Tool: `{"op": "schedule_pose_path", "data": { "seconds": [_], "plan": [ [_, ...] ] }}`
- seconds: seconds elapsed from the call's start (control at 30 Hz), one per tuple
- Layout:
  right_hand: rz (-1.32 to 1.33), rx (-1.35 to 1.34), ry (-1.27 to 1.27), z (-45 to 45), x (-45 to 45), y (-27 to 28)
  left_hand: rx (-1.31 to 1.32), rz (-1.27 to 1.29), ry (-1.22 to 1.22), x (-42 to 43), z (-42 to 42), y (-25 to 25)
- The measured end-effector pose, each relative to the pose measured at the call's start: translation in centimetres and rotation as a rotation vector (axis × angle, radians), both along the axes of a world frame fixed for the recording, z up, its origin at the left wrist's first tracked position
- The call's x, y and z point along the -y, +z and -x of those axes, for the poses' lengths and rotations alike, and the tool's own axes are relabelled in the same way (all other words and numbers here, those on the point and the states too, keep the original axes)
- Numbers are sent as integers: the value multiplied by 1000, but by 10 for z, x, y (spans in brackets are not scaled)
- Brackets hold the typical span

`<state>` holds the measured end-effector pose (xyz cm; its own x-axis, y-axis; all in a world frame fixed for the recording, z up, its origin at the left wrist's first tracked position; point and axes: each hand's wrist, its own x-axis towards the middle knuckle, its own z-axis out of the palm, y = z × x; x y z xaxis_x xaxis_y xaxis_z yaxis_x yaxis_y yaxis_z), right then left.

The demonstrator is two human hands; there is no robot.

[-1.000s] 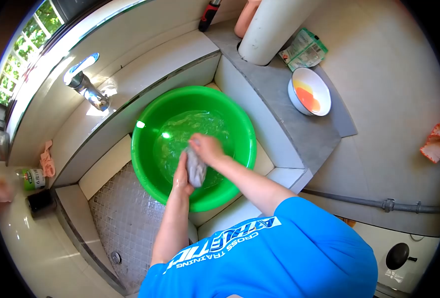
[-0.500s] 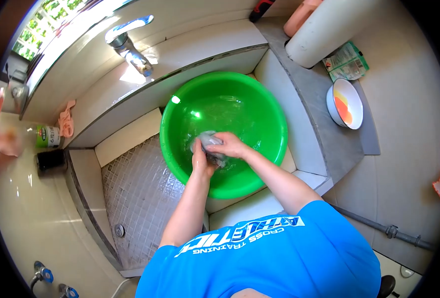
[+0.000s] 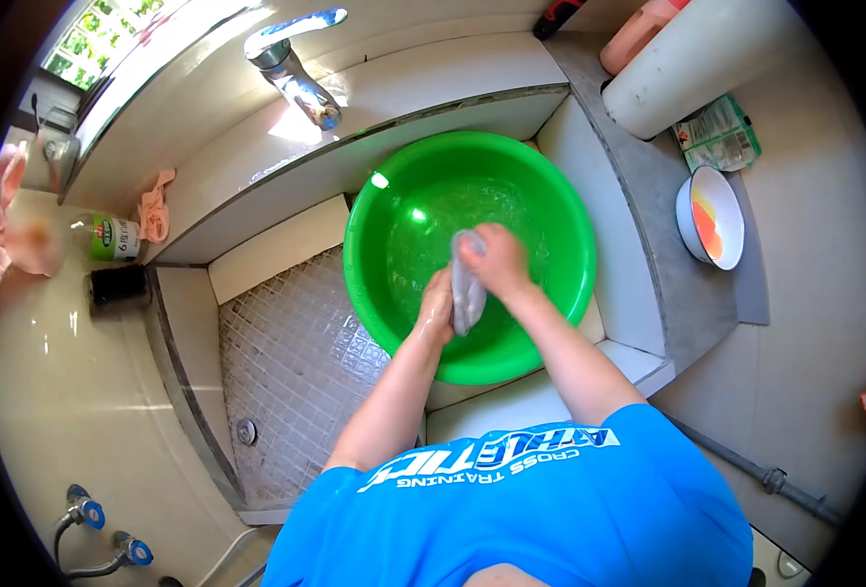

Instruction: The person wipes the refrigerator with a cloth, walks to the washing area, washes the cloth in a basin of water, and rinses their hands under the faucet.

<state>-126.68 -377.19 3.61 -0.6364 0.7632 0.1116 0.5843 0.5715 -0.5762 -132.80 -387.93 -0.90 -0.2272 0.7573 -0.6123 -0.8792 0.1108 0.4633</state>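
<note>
A wet grey cloth (image 3: 467,298) hangs in a narrow bundle over the water in a round green basin (image 3: 568,284). My right hand (image 3: 497,258) is closed round the upper end of the cloth, slightly blurred. On the cloth's left side is my left hand (image 3: 437,305), its fingers pressed together against the fabric; its fingertips are partly hidden behind the cloth. Both hands are inside the basin's rim, above the water.
A faucet (image 3: 301,83) stands behind the basin. On the grey ledge at right are a white bowl (image 3: 729,227) with orange inside, a green packet (image 3: 719,135) and a thick white pipe (image 3: 683,73). A labelled bottle (image 3: 112,238) and black brush (image 3: 118,285) are at left.
The cloth, bunched low between both hands half a second ago, is now lifted and stretched lengthwise. My right hand has risen to its upper end. The whole view has shifted.
</note>
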Motion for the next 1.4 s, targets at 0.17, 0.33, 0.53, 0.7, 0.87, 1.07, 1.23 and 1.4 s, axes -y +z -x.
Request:
{"op": "schedule_pose_path", "data": {
  "seconds": [0.17,0.33,0.53,0.7,0.87,1.07,1.23,1.4],
  "plan": [
    [82,194,-179,-46,-45,-26,-179,193,176,2,14,18],
    [14,448,-81,-32,-15,-44,-188,343,169,5,13,25],
    [793,-255,492,10,30,20,56,131,196,13,22,-49],
    [714,-161,527,16,71,76,-66,-117,112,20,6,28],
    [309,-280,164,15,40,20,253,-58,46,4,8,3],
    [-65,-166,-126,-20,-29,9,-117,58,175,1,15,21],
    [-61,9,-220,-42,-56,3,-294,320,24,7,17,0],
    [58,43,58,-39,-22,-83,-154,350,71,6,14,8]
  ]
}}
